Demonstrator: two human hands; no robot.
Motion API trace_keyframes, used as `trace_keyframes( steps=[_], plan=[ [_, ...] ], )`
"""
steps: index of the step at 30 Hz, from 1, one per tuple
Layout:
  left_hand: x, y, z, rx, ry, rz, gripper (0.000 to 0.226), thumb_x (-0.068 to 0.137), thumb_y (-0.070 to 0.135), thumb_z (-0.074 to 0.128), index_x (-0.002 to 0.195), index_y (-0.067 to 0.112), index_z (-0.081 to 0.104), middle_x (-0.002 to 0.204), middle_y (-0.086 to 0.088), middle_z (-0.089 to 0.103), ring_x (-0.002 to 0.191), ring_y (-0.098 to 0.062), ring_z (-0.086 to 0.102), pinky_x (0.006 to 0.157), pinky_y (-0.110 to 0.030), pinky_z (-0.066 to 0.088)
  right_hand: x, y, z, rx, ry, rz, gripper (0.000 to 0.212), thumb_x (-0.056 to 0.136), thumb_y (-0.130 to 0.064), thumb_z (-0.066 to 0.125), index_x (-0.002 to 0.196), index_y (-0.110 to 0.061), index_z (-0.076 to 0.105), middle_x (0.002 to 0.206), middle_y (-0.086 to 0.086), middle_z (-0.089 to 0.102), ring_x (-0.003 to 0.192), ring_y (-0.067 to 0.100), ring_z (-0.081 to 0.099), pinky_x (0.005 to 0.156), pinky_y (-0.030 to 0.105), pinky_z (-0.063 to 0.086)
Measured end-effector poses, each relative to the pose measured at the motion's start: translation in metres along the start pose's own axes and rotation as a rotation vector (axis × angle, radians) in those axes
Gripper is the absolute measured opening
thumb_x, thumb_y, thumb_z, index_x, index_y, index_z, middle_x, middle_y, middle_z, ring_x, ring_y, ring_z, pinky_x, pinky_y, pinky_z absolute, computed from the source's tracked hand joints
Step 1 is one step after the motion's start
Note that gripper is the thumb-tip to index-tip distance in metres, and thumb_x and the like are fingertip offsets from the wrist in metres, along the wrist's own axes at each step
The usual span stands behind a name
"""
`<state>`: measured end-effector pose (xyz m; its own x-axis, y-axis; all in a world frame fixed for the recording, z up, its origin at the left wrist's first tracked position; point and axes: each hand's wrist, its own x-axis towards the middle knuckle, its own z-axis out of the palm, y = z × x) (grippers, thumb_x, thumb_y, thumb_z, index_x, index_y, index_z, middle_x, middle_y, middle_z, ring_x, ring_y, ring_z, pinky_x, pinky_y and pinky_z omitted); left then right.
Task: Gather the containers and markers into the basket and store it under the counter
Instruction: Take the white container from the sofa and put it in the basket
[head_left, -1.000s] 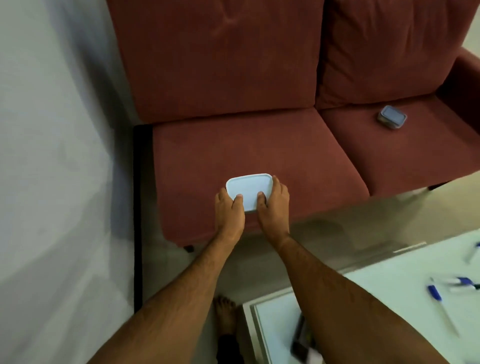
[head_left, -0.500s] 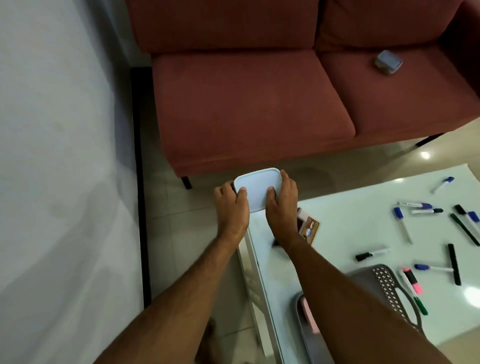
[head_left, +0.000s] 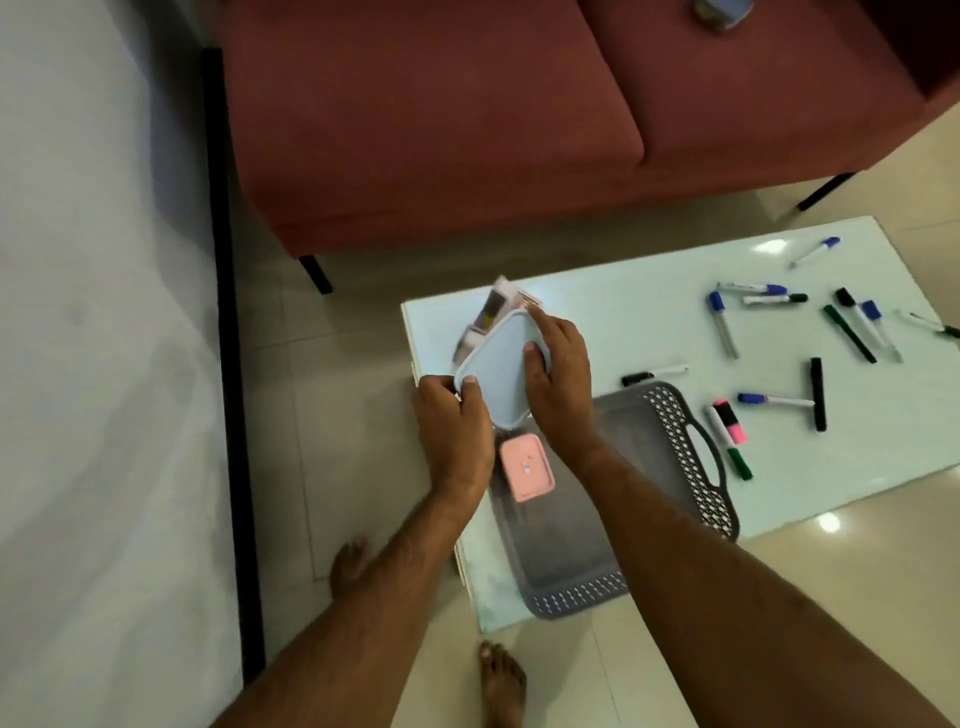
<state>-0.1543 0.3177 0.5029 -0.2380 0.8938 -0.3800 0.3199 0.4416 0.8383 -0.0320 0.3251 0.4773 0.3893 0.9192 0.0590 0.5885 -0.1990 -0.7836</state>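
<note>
I hold a pale blue lidded container with both hands, just above the far left end of the grey perforated basket. My left hand grips its near left corner, and my right hand grips its right edge. A pink container lies inside the basket below it. Several markers lie scattered on the glass table to the right. A second small blue container sits on the sofa at the top edge.
The glass table stands in front of a red sofa. A small printed packet lies on the table beyond the held container. A white wall and dark skirting run along the left. My bare feet stand on the tiled floor.
Both hands carried the blue container off the sofa seat, back over the table edge and down toward the basket. The view tilted downward, bringing the basket and pink container into sight.
</note>
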Motion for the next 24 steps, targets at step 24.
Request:
trace_keyframes(
  steps=[24],
  plan=[
    [-0.196,-0.128,0.057,0.45,-0.09,-0.111,0.035,0.104,0.03,0.053,0.13,0.007,0.059,0.128,-0.011,0.066,0.115,-0.028,0.067,0.096,-0.036,0.057,-0.157,0.126,-0.056,0.11,-0.243,0.15,0.039,0.09,-0.013,0.061,0.129,-0.008,0.061,0.127,0.006,0.062,0.113,0.015,0.055,0.095,0.026,0.044]
  ],
)
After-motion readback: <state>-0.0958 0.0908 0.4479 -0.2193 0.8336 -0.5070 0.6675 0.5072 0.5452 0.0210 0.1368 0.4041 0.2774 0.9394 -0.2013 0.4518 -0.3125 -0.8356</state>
